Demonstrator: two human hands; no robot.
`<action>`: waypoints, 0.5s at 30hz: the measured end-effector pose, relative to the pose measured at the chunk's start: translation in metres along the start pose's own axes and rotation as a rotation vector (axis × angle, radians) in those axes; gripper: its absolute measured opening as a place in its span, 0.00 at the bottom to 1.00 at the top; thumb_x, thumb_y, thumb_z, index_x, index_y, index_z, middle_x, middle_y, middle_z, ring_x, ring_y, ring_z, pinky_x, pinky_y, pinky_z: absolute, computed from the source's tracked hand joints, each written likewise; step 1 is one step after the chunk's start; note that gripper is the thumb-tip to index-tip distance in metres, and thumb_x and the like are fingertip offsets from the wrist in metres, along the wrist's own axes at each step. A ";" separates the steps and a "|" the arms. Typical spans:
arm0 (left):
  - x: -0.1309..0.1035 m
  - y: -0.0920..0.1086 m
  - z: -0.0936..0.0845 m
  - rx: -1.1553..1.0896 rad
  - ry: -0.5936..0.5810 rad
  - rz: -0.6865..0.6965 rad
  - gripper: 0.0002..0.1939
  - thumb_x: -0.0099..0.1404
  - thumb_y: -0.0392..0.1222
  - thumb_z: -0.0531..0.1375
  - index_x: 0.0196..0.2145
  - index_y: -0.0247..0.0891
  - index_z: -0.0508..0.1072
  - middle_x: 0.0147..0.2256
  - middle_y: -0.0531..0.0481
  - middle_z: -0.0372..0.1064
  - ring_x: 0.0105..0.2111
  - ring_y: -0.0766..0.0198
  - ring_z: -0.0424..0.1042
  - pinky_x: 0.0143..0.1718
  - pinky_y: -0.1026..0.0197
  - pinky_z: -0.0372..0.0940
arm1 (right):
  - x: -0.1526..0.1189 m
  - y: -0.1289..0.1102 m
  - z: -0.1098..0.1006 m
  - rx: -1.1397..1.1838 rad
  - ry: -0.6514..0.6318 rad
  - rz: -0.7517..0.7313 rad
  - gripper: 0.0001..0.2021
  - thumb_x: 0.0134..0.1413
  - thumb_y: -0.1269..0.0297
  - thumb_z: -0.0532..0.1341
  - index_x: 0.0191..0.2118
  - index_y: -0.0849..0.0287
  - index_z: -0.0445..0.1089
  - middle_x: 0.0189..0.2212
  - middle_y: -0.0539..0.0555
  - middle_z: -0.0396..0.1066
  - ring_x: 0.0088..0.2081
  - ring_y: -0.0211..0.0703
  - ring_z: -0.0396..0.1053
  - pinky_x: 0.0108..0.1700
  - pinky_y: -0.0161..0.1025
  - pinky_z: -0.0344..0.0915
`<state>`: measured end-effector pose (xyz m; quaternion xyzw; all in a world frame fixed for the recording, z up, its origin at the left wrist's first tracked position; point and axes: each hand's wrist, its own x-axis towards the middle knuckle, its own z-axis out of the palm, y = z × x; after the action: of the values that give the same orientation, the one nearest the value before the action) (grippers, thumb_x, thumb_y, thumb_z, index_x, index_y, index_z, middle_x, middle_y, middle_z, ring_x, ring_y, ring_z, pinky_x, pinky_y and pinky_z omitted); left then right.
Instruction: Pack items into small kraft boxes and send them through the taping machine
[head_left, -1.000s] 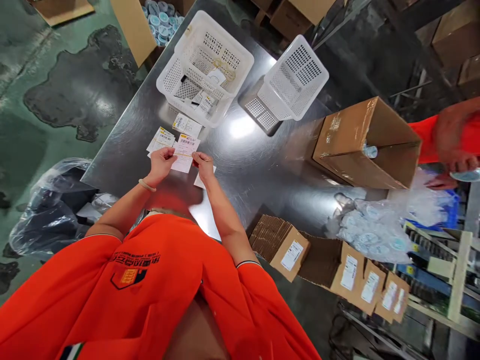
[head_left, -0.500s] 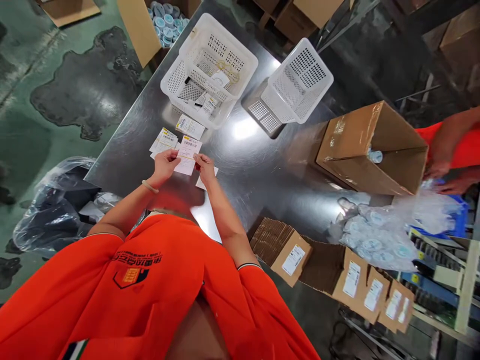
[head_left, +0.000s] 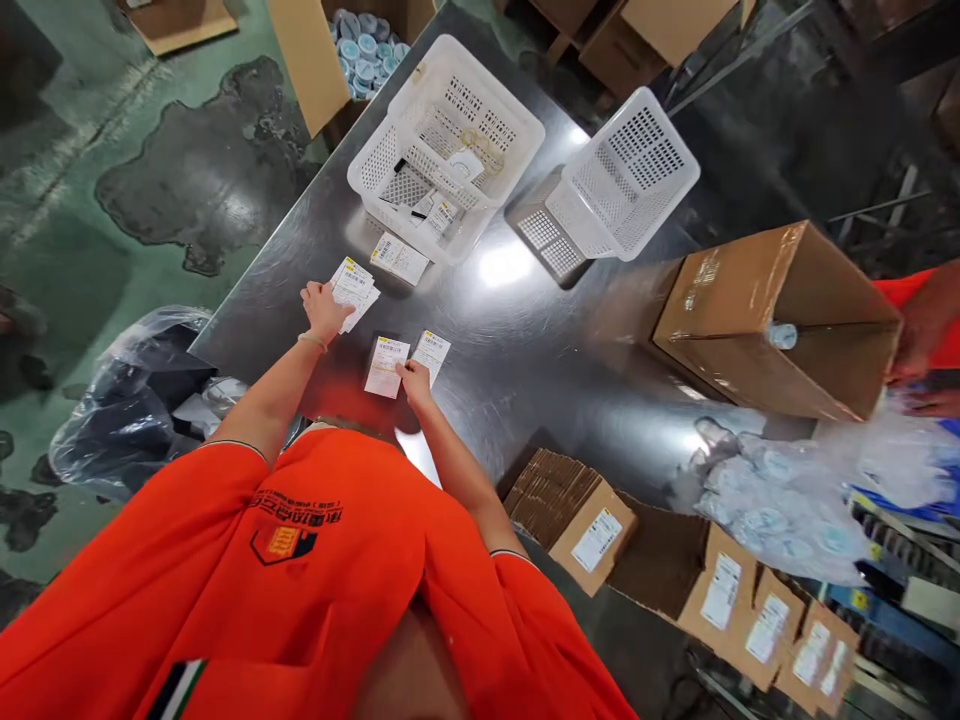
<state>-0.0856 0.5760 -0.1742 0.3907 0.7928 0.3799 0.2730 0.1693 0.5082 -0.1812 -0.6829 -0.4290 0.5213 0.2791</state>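
Note:
My right hand (head_left: 415, 382) pinches the right edge of a white printed slip (head_left: 386, 367), held low over the steel table. Partly behind that hand, another printed slip (head_left: 432, 355) lies on the table. My left hand (head_left: 322, 310) is at the left edge of a small fanned stack of slips (head_left: 358, 296), thumb and fingers apart, touching the paper. Each slip carries a yellow mark and a barcode near its top. Farther up, more slips (head_left: 400, 259) lie in front of a white perforated basket (head_left: 465, 130).
A second white basket (head_left: 634, 175) leans tilted on the steel table (head_left: 555, 370). On the right are an open carton (head_left: 750, 310), bagged round items (head_left: 780, 500) and a co-worker's hand (head_left: 911, 360). Folded cardboard (head_left: 555, 490) lines the near edge; a plastic-lined bin (head_left: 127, 400) stands left.
My left hand has let go of the slip and moved left to the stack. My right hand has brought the slip lower, near the other slip. The view has shifted slightly.

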 end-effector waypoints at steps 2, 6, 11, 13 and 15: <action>-0.001 0.008 0.006 0.025 -0.012 0.007 0.30 0.46 0.32 0.81 0.45 0.38 0.75 0.59 0.30 0.68 0.67 0.26 0.59 0.69 0.31 0.58 | 0.002 -0.001 -0.001 0.010 -0.003 0.001 0.14 0.49 0.57 0.69 0.22 0.53 0.66 0.23 0.44 0.68 0.31 0.40 0.64 0.40 0.38 0.64; 0.002 0.014 0.002 -0.055 -0.002 0.001 0.22 0.53 0.30 0.77 0.39 0.38 0.71 0.52 0.38 0.73 0.63 0.38 0.66 0.68 0.39 0.60 | 0.003 -0.001 -0.009 0.015 0.005 0.005 0.16 0.50 0.55 0.70 0.22 0.53 0.65 0.23 0.44 0.68 0.31 0.41 0.65 0.40 0.39 0.66; 0.040 0.000 -0.043 -0.454 0.122 -0.093 0.18 0.67 0.40 0.72 0.35 0.40 0.64 0.36 0.54 0.72 0.45 0.63 0.71 0.55 0.57 0.67 | -0.002 0.001 -0.014 0.049 0.006 0.005 0.17 0.50 0.53 0.71 0.23 0.53 0.65 0.24 0.46 0.70 0.33 0.43 0.66 0.41 0.40 0.67; 0.051 -0.007 -0.062 -0.517 0.125 -0.104 0.21 0.67 0.45 0.74 0.36 0.41 0.63 0.35 0.57 0.72 0.41 0.65 0.70 0.50 0.58 0.68 | -0.004 0.002 -0.014 0.067 0.008 0.013 0.16 0.50 0.53 0.71 0.24 0.53 0.66 0.24 0.46 0.70 0.34 0.43 0.66 0.41 0.40 0.67; 0.054 -0.014 -0.074 -0.503 0.072 -0.099 0.21 0.69 0.51 0.72 0.34 0.42 0.63 0.32 0.58 0.72 0.38 0.65 0.68 0.48 0.57 0.68 | -0.005 0.002 -0.013 0.079 0.009 0.014 0.16 0.49 0.54 0.72 0.24 0.53 0.65 0.24 0.45 0.69 0.33 0.42 0.65 0.41 0.40 0.67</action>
<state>-0.1750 0.5856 -0.1513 0.2573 0.7007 0.5649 0.3517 0.1822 0.5038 -0.1771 -0.6768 -0.4020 0.5365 0.3040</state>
